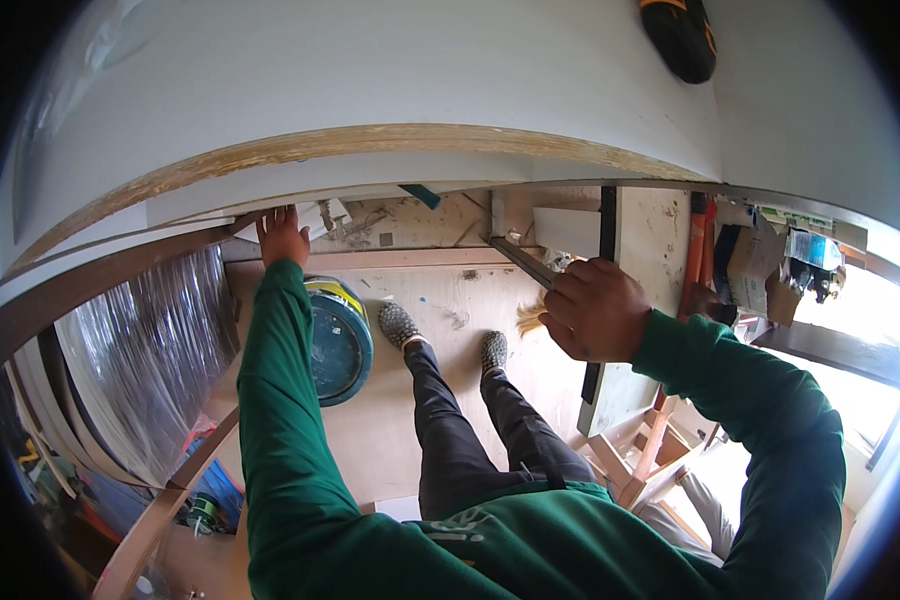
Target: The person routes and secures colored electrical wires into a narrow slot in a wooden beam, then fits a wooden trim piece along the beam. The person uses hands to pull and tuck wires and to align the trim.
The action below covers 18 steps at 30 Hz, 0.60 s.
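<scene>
Here, your right hand (598,310) grips a dark, narrow bar (526,264). Your left hand (284,240) is unclenched, fingers extended beside the brown rail (120,277).

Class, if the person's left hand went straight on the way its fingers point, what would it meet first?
The left hand would probably meet the white panel just ahead; depth is unclear, so the two may already touch.

Green sweatshirt (570,545), dark trousers (455,425)
</scene>
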{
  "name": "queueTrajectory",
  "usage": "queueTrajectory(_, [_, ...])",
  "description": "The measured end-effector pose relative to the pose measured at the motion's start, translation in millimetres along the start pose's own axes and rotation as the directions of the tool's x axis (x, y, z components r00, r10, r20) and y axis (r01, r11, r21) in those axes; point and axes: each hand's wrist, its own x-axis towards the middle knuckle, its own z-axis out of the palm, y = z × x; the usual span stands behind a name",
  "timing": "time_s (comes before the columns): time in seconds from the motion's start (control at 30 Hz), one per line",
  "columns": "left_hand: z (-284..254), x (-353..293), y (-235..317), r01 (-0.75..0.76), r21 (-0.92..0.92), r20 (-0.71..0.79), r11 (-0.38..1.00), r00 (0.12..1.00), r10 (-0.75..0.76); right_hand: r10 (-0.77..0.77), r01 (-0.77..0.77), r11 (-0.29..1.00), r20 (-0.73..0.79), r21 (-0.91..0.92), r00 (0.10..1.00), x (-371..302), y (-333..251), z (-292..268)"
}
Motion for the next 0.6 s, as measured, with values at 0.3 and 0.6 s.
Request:
queueTrajectory(0.3, [32, -49, 33, -0.040, -0.168, -0.111, 0.985, 0.994, 0.022, -0.013, 0.013, 1.000, -0.002, -0.019, 1.000, -4, 1, 1])
queueTrajectory(0.6, [43, -212, 145, -0.143, -0.503, -0.190, 0.852, 0.980, 0.052, 0.007, -0.003, 0.998, -0.064, 0.058, 0.998, -13, 2, 9])
